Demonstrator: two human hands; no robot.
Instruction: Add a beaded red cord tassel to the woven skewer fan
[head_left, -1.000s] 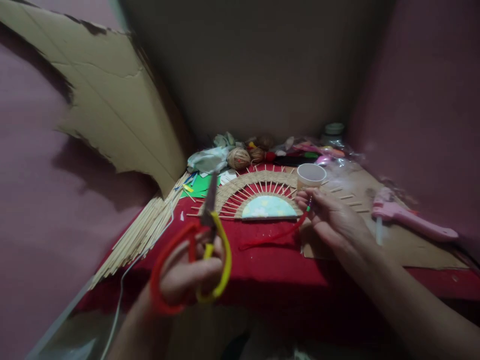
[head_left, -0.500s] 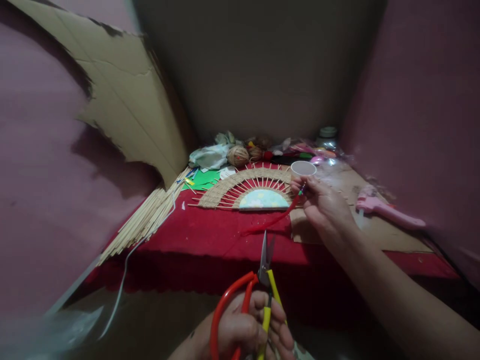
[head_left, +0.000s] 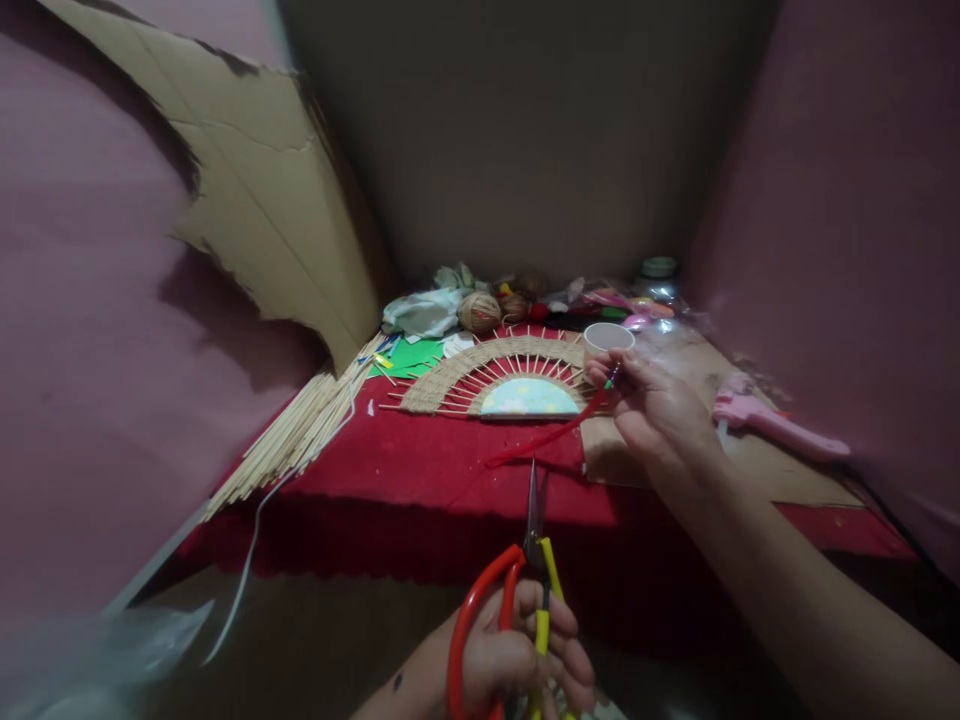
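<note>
My left hand (head_left: 517,650) is wrapped round the handles of red-handled scissors (head_left: 480,610) and a yellow-handled tool (head_left: 542,632); their blades point up and away, close together. My right hand (head_left: 652,405) pinches one end of a red ribbon (head_left: 551,438), with a small green and dark piece at the fingertips. The ribbon slants down to the left, its free end above the red cloth near the blade tips. Behind it lies a woven half-round fan (head_left: 442,375) of sticks and twine with a pale blue, patterned centre (head_left: 529,397).
Thin sticks (head_left: 289,435) are bundled at the left beside a white cable (head_left: 259,520). Twine balls (head_left: 480,312), a round tub (head_left: 609,337) and a lidded jar (head_left: 659,275) stand at the back. A pink glue gun (head_left: 780,420) rests on cardboard (head_left: 795,478) at the right.
My left hand has shifted slightly to the right with both tools, and their blades look closer together. My right hand has moved a little to the right, still pinching the ribbon.
</note>
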